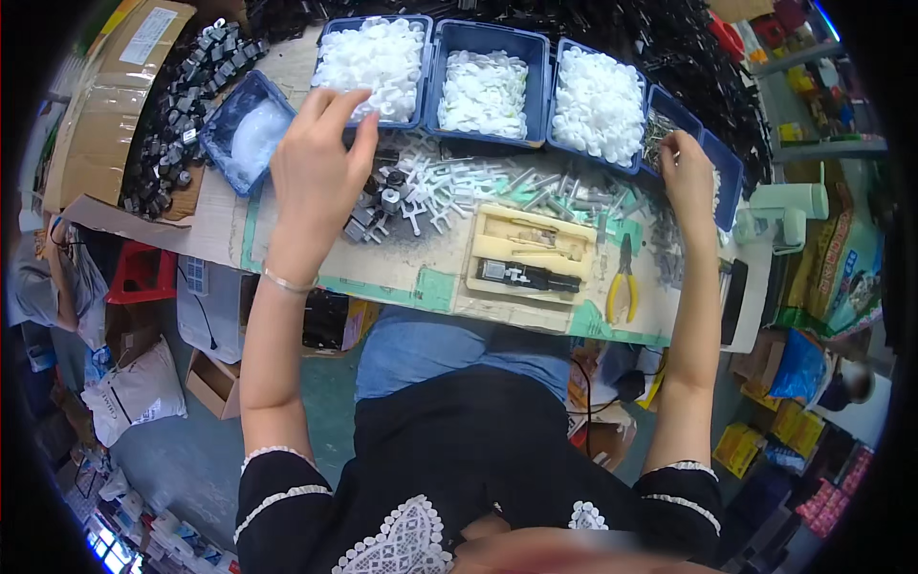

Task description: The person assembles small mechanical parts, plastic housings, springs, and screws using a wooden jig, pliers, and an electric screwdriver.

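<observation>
My left hand (316,167) hovers at the near edge of a blue bin of white plastic caps (373,57), fingers pinched together; what it pinches is too small to tell. My right hand (690,172) reaches to a blue bin of small metal pieces (669,120) at the far right, fingertips curled down at its rim. Between the hands lie loose white cross-shaped parts (449,187) and grey metal parts (378,206). A cream assembly jig (526,251) with a black part in it sits in front of me.
Two more blue bins of white parts (488,91) (601,103) stand at the back. A smaller blue bin (244,134) and a pile of black parts (186,96) lie at the left. Yellow-handled pliers (623,285) rest right of the jig. Cardboard boxes and bags stand on the floor.
</observation>
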Demonstrator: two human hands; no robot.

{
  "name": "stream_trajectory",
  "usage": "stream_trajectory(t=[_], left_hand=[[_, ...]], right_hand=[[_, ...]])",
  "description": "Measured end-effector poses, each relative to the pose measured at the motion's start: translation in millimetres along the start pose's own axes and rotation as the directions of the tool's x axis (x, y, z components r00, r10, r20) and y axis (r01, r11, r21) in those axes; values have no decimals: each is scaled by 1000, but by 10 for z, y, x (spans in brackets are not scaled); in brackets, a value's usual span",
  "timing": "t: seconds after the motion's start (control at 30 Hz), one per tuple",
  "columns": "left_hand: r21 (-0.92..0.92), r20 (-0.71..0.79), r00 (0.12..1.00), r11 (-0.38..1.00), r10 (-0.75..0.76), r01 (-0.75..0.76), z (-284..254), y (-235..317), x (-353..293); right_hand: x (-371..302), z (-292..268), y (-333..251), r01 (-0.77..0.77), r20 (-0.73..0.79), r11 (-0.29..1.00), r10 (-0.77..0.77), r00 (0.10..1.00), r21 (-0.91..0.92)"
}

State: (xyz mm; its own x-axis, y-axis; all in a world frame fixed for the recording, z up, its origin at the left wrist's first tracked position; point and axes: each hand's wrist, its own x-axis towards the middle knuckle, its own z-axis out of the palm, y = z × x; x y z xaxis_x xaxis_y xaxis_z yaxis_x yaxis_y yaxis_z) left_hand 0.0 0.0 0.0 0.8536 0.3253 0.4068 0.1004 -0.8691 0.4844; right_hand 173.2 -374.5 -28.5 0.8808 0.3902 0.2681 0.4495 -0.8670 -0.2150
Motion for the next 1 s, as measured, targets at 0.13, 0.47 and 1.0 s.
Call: stream_trajectory(t=[0.13,0.47,1.0], left_hand=[[241,-39,976,949,217,-201,161,-22,232],[301,9,893,850,451,-432,191,-149,360],[-811,523,851,-280,46,514,325,761,-775]], right_hand=[[-99,-25,-65,16,-107,1000,-13,994,27],[-312,-241,-198,-114,-244,940,198,949,321],[-897,-252,-1923,307,-297,500,-102,949,809]])
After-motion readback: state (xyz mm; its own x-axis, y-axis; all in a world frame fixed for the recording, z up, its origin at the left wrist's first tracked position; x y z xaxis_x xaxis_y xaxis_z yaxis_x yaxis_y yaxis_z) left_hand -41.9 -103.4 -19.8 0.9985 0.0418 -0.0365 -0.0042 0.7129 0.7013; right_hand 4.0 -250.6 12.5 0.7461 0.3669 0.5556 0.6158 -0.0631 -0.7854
